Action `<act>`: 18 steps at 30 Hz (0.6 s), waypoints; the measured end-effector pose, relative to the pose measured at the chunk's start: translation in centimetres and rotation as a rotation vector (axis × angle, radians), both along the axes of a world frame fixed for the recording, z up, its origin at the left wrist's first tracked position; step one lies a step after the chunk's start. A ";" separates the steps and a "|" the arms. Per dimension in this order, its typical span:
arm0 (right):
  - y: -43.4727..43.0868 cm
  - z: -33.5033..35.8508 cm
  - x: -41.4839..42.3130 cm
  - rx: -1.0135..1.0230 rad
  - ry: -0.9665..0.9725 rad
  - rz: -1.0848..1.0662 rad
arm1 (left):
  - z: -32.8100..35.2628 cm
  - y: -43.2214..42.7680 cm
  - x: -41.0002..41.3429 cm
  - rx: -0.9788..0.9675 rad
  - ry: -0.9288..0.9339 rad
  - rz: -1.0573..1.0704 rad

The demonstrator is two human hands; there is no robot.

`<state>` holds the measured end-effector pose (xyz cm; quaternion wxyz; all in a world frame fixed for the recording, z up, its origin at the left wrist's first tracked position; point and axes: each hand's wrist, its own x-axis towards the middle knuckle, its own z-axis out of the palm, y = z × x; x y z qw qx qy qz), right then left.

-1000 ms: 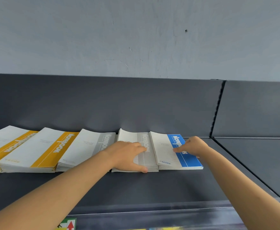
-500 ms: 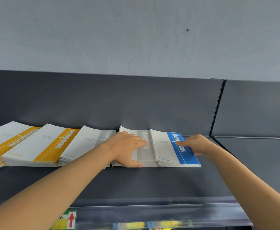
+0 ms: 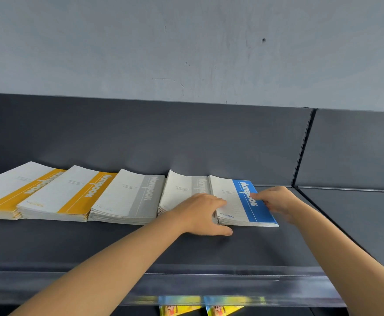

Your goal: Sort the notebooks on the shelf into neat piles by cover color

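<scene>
Presses with left hand (image 3: 200, 213): fingers together, near straight, laid across the seam of grey pile (image 3: 181, 190) and blue pile (image 3: 246, 201); thumb stretched along the front edge, on shelf (image 3: 266, 249). Grips blue pile's right edge with right hand (image 3: 277, 201): one digit flat on the cover, the rest curled over the edge, tips hidden. Both piles touching, backs near back panel (image 3: 140, 133). Bare shelf right of the right fingers, up to post (image 3: 306, 144); bare strip toward the wrists, ending at clear lip (image 3: 209, 283). Left of the left fingers: second grey pile (image 3: 129, 197), yellow pile (image 3: 68, 195), far yellow pile (image 3: 11, 190), edge to edge.
</scene>
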<state>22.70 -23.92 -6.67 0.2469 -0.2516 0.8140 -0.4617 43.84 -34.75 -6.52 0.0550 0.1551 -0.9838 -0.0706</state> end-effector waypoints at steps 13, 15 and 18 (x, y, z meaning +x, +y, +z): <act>-0.6 -0.7 0.6 -0.040 -0.058 0.043 | 0.5 1.1 -1.4 0.338 0.071 0.130; -0.9 -0.8 0.6 -0.008 -0.035 0.027 | 0.9 1.1 -1.5 0.331 0.049 0.128; -0.9 -0.8 0.8 0.021 -0.012 0.006 | 1.3 0.7 -1.1 0.258 0.062 0.110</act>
